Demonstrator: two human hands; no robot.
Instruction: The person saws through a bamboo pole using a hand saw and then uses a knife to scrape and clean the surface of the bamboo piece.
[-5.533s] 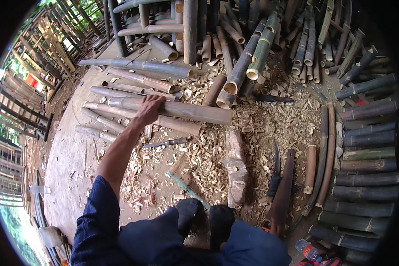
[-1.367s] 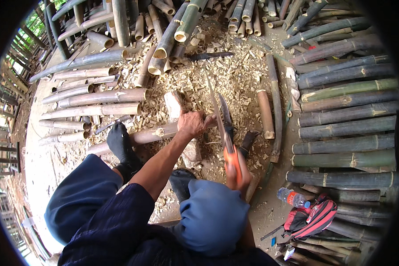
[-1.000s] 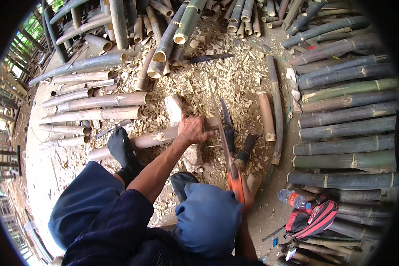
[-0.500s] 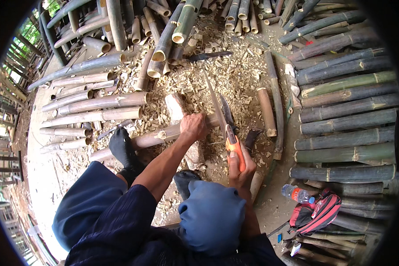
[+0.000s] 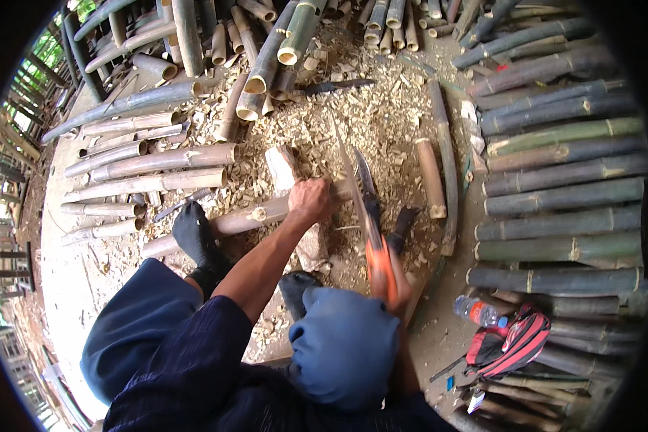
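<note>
My left hand (image 5: 310, 199) is closed around a brown bamboo pole (image 5: 248, 219) close to its right end. The pole lies slantwise over a pale wooden block (image 5: 281, 168), and my left foot in a dark sock (image 5: 191, 229) presses on its lower part. In my right hand (image 5: 398, 284), blurred by motion, is the orange handle of a hand saw (image 5: 382, 265). Its long narrow blade points away from me, alongside the pole's right end; whether the teeth touch the bamboo I cannot tell. A dark-handled knife (image 5: 367, 183) lies just right of the blade.
Wood chips cover the ground ahead. Cut bamboo lengths (image 5: 167, 163) lie at the left, with upright and leaning bamboo tubes (image 5: 270, 54) at the far side. A long row of bamboo poles (image 5: 565, 221) fills the right, near a plastic bottle (image 5: 480, 312) and a red-black backpack (image 5: 509, 345).
My right hand has drawn the saw slightly back toward me, and its handle is now blurred. My left hand keeps its hold on the bamboo pole.
</note>
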